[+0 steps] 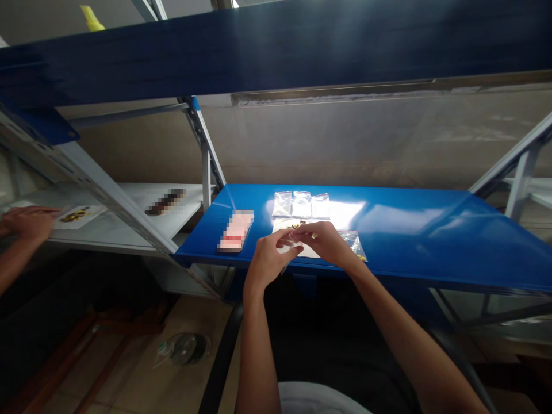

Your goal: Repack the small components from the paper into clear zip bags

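My left hand (269, 260) and my right hand (325, 241) meet near the front edge of the blue shelf, fingertips pinched together. Between them is a small clear plastic bag (284, 248), mostly hidden by the fingers. Beneath the hands lies a white sheet (311, 252), with several small brass-coloured pieces (296, 226) just beyond my fingertips. Next to my right wrist rests a clear bag (354, 244) with yellowish pieces in it. Behind the sheet, three small clear packets (301, 204) lie in a row.
A blurred pink item (236, 231) is left of my hands on the blue shelf (422, 230). Another person's hand (32, 221) rests near dark and yellow pieces (75, 215) on the white shelf. A blue beam (276, 49) crosses overhead; slanted metal posts (112, 190) stand left.
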